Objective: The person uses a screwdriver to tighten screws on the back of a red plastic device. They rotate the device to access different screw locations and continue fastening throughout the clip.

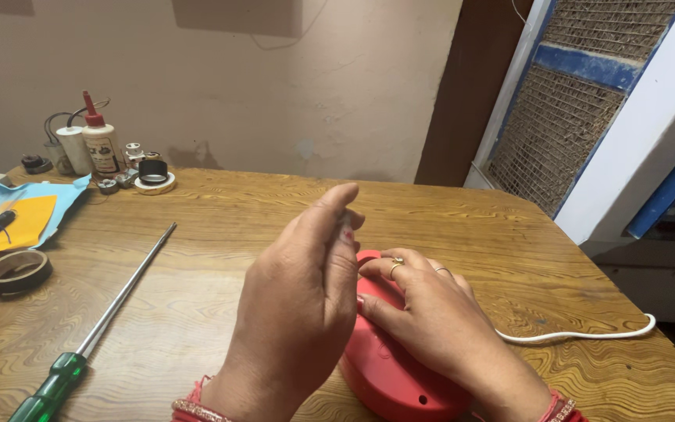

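Observation:
A red rounded plastic device [388, 367] lies on the wooden table [220, 227] in front of me. My right hand [431, 312] rests flat on top of it, fingers spread over its far end. My left hand [298, 312] is raised just left of the device, fingers held together and pointing up, with nothing visible in it. A white cord [587, 334] runs from under my right hand towards the table's right edge.
A long screwdriver with a green handle [95, 336] lies at the left. Further left are a tape roll [17, 271], red scissors, blue and orange paper [9, 215]. At the back left stand a glue bottle [101, 144], a white cylinder and small parts. A cooler stands at the right.

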